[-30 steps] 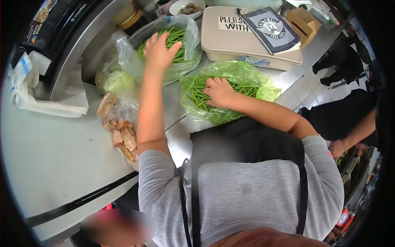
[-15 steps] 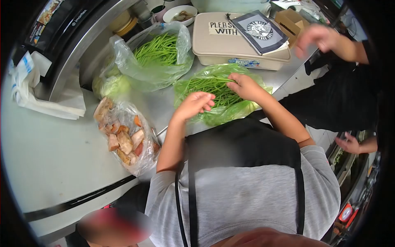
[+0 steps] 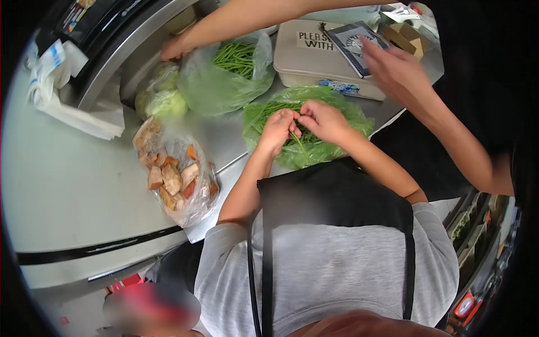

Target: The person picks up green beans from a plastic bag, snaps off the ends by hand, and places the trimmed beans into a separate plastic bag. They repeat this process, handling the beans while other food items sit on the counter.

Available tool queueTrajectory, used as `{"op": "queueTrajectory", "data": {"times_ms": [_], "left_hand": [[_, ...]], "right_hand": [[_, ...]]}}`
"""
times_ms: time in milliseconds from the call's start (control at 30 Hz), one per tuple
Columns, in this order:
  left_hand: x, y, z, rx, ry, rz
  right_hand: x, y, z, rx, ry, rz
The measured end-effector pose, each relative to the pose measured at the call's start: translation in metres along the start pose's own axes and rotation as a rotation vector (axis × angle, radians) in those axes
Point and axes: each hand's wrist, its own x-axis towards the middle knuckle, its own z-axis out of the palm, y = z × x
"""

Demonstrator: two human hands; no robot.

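Note:
My left hand [image 3: 277,132] is closed on a thin green bean [image 3: 299,143], whose lower end hangs below the fingers. Fingertips of my right hand [image 3: 324,122] pinch at the upper end of that bean, meeting the left hand's fingertips. Both hands are over an open green plastic bag [image 3: 351,115] full of long green beans [image 3: 273,105]. Behind it to the left stands a clear plastic bag [image 3: 216,92] with more green beans [image 3: 234,59].
A co-worker's hand [image 3: 175,48] reaches across the back; the other hand [image 3: 396,67] is at right. A beige lidded box [image 3: 303,59] carries a notebook [image 3: 355,48]. Left lie a cabbage-like vegetable in plastic [image 3: 168,102] and a bag of brownish chunks [image 3: 174,177].
My hands have come together, now with a single bean between them. The co-worker has leaned in, stretching one arm across the back to the left.

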Motion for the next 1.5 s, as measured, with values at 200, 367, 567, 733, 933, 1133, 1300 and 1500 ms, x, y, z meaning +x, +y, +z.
{"op": "queueTrajectory", "data": {"times_ms": [200,367,567,733,933,1133,1300,1500], "left_hand": [[-0.004,0.011,-0.004,0.068,-0.033,-0.023],[-0.012,0.020,-0.003,0.187,-0.028,-0.076],[-0.008,0.014,-0.010,0.366,-0.008,0.028],[-0.011,0.012,-0.011,0.320,-0.081,0.081],[-0.016,0.017,-0.011,0.014,-0.231,-0.135],[-0.003,-0.006,-0.009,0.626,-0.190,0.063],[-0.001,-0.011,-0.009,0.697,-0.151,0.076],[0.004,-0.011,-0.015,0.932,-0.113,0.104]], "right_hand": [[0.008,-0.009,0.002,-0.185,0.235,-0.243],[0.019,0.019,0.018,-0.315,0.187,-0.233],[0.011,-0.008,0.003,-0.419,-0.002,-0.278],[0.013,-0.001,0.013,0.217,-0.145,-0.020],[0.020,0.010,0.000,1.276,-0.347,-0.008],[0.007,0.001,0.011,0.209,-0.125,-0.139],[0.005,0.006,0.011,-0.139,-0.117,-0.126],[-0.001,-0.003,0.008,-0.307,-0.100,-0.184]]}}
